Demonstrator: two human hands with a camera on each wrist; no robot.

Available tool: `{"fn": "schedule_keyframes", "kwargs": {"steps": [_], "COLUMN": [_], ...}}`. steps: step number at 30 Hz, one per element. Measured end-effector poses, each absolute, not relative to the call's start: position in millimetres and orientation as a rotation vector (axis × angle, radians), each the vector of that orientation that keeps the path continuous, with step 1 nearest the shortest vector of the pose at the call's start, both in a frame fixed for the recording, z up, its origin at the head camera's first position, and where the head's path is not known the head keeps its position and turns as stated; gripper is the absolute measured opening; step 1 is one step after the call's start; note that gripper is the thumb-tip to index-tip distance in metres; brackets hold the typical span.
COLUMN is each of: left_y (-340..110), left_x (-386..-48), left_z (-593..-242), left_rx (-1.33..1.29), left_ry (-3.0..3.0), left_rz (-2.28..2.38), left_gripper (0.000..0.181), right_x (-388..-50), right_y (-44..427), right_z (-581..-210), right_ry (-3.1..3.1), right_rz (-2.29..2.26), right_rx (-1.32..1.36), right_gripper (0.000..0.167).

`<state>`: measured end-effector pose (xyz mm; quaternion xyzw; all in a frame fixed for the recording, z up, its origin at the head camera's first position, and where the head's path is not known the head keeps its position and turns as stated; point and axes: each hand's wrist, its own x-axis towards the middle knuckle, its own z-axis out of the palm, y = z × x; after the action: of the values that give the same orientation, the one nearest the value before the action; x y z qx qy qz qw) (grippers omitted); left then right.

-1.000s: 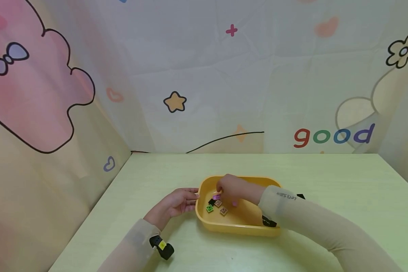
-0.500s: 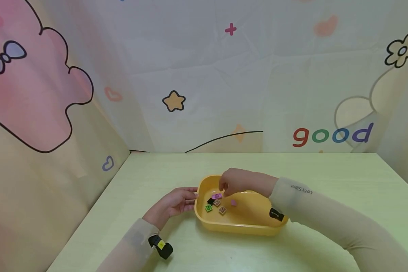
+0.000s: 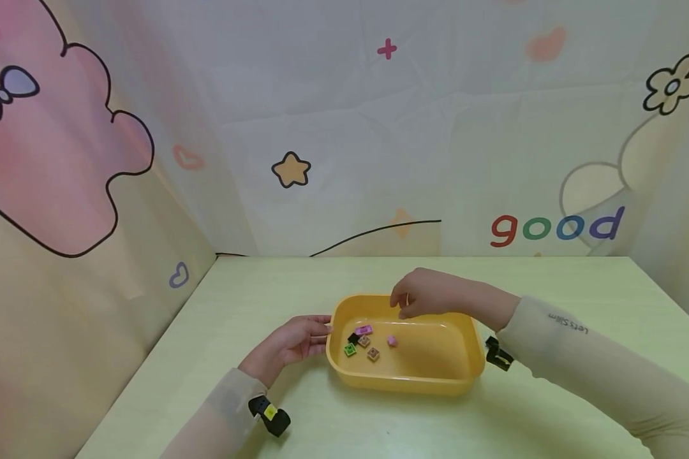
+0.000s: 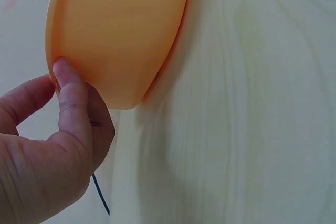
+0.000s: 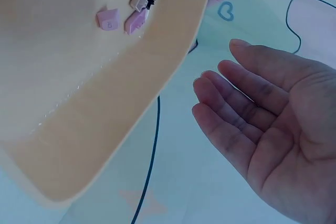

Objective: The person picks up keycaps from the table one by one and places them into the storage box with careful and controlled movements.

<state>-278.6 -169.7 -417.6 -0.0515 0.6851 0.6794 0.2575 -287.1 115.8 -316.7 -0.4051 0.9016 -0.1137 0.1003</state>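
A yellow plastic tray (image 3: 407, 384) stands on the table. My left hand (image 3: 300, 340) pinches its left rim between thumb and fingers, seen close in the left wrist view. Small keycaps lie at the left of the tray floor: a long pink one (image 3: 364, 329), a black one (image 3: 353, 338), a green one (image 3: 350, 349), and two light brown ones, the nearer keycap (image 3: 373, 354) set apart. A small pink keycap (image 3: 392, 341) sits to their right. Over the tray's back rim hovers my right hand (image 3: 433, 293), its fingers loosely bent with nothing in them in the right wrist view.
The pale wooden table (image 3: 287, 287) extends around the tray. A printed cloth (image 3: 344, 127) hangs behind and on both sides. Black wrist straps with cameras (image 3: 270, 415) sit on both sleeves.
My right hand has risen from the keycaps in the tray and moved right and back, over the far rim. The long pink keycap now shows fully. My left hand stays on the rim.
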Motion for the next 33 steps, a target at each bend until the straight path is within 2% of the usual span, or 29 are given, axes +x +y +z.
{"fn": "schedule_keyframes", "kwargs": {"steps": [19,33], "left_y": [-168.7,-169.9], "left_x": [-278.0,-277.4], "left_z": [-414.6,-416.0], "left_rx": [-0.154,-0.157], "left_ry": [1.872,1.878], "left_rz": [1.827,1.829], "left_gripper": [0.051,0.051], "right_x": [-265.8,-251.0], "right_y": [199.5,255.6], "right_z": [-308.8,-328.4], "right_ry": [2.807,2.86], "right_rz": [-0.532,-0.587], "right_rx": [-0.952,-0.741], "right_gripper": [0.025,0.025]}}
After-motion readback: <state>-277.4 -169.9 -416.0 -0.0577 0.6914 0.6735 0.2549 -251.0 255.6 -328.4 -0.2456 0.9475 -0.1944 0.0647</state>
